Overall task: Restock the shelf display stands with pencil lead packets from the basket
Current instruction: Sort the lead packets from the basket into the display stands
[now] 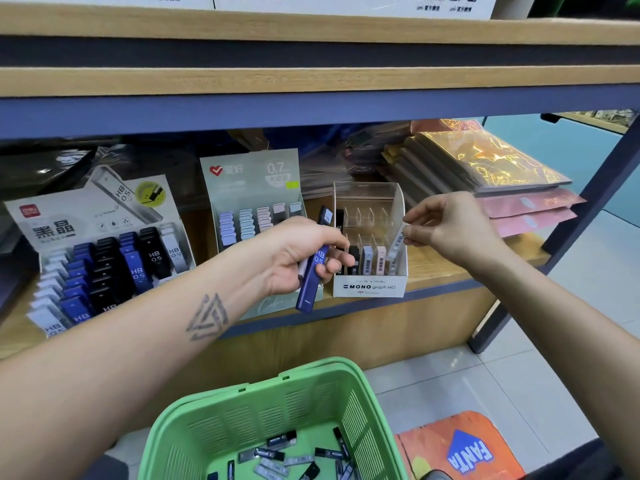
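Note:
My left hand (304, 252) grips a bunch of lead packets, the most visible a dark blue HB 0.5 packet (311, 278) pointing down, another dark one sticking up. My right hand (446, 223) pinches a pale grey packet (397, 245) by its top, its lower end in the rightmost slot of the MONO graph MG stand (369, 287). That clear stand holds a few packets in its front row. Left of it stand the 0.7 pastel stand (249, 188) and the black-and-blue HB 0.5 stand (104, 258). The green basket (263, 410) below holds several loose packets (273, 453).
All stands sit on a wooden shelf (433, 268) with a dark blue metal frame. Stacked plastic-wrapped notebooks (485, 168) lie at the shelf's right. Another shelf board runs overhead. An orange mat (460, 448) lies on the tiled floor beside the basket.

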Tool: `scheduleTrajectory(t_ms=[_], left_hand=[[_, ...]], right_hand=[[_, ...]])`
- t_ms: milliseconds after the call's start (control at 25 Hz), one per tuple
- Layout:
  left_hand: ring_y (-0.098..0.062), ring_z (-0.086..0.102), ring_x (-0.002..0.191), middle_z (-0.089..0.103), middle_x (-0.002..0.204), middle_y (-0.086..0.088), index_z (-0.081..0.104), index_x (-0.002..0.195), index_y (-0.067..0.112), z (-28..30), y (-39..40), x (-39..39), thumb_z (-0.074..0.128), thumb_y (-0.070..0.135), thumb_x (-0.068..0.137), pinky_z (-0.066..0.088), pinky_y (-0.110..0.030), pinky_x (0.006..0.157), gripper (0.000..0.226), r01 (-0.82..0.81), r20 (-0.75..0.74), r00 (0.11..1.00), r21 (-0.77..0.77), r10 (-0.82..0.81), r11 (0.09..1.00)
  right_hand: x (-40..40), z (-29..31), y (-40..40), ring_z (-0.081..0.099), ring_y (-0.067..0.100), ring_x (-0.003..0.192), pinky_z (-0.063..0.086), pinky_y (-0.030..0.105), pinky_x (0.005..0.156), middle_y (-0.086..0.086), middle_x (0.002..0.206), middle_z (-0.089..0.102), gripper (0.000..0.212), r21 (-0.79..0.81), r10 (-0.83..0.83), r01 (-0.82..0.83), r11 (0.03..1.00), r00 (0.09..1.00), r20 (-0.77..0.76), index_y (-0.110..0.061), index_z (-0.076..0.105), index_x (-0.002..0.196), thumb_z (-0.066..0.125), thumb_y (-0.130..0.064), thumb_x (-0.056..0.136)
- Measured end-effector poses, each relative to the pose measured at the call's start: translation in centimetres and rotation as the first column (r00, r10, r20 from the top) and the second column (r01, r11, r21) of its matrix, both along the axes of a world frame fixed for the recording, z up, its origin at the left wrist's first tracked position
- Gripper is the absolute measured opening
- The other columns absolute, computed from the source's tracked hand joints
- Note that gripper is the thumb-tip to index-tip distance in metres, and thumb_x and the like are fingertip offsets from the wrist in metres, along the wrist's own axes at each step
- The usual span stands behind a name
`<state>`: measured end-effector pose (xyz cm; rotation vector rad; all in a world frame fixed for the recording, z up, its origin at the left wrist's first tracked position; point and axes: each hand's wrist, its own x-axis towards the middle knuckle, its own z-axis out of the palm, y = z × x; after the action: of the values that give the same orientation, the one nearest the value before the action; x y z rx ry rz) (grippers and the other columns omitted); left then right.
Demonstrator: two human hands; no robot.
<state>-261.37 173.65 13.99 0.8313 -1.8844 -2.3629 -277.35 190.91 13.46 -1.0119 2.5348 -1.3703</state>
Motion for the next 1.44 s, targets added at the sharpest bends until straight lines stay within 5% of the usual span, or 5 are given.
scheduleTrajectory(t_ms=[320,920,1080,1200,1440], left_hand=[[-0.013,0.046,0.043,0.066,0.076,-0.022,0.052,0.094,-0.002,-0.2,0.4,0.2,0.056,-0.001,0.095,0.033,-0.017,0.034,0.004,0.021,0.012,1.000,-0.016,-0.021,1.000],[-0.014,0.050,0.051,0.065,0.079,-0.020,0.053,0.101,-0.003,-0.1,0.9,0.8,0.055,-0.002,0.095,0.039,-0.018,0.040,0.007,0.083,0.035,0.996,0.082,-0.086,0.993],[-0.020,0.064,0.063,0.068,0.085,-0.025,0.054,0.113,-0.009,0.1,1.1,1.2,0.050,-0.007,0.096,0.053,-0.021,0.052,0.018,0.115,-0.019,0.993,0.148,-0.113,0.982],[-0.034,0.074,0.080,0.070,0.093,-0.032,0.058,0.106,-0.008,0.3,1.2,1.4,0.050,-0.004,0.099,0.063,-0.031,0.070,0.012,0.119,-0.085,0.991,0.202,-0.103,0.972],[-0.032,0.074,0.093,0.071,0.108,-0.027,0.059,0.109,-0.003,0.2,0.7,1.0,0.054,-0.005,0.097,0.062,-0.038,0.081,0.013,-0.086,-0.250,0.960,0.174,0.128,0.981]], right_hand=[[-0.3,-2.4,-0.1,0.065,0.013,0.076,0.045,0.023,0.069,0.000,0.083,0.072,0.010,0.292,0.002,0.080,0.953,0.962,-0.271,-0.017,0.077,0.091,0.081,-0.012,0.084],[-0.4,-3.7,-0.4,0.065,0.016,0.078,0.056,0.036,0.076,-0.009,0.076,0.068,0.014,0.221,-0.075,0.145,0.964,0.952,-0.298,-0.019,0.075,0.090,0.074,-0.006,0.085],[2.1,-1.9,-1.6,0.067,0.014,0.071,0.052,0.030,0.066,0.002,0.078,0.073,0.007,-0.095,0.092,-0.077,0.993,0.982,0.164,-0.015,0.076,0.089,0.076,-0.008,0.086],[4.1,-0.9,-2.3,0.066,0.018,0.077,0.054,0.031,0.067,0.009,0.087,0.073,0.010,-0.285,0.369,-0.263,0.922,0.820,0.437,-0.008,0.074,0.100,0.073,-0.012,0.090],[5.5,0.0,-2.3,0.073,0.035,0.097,0.060,0.039,0.077,0.021,0.110,0.074,0.054,-0.211,0.469,-0.444,0.871,0.623,0.626,-0.009,0.055,0.129,0.078,-0.020,0.081]])
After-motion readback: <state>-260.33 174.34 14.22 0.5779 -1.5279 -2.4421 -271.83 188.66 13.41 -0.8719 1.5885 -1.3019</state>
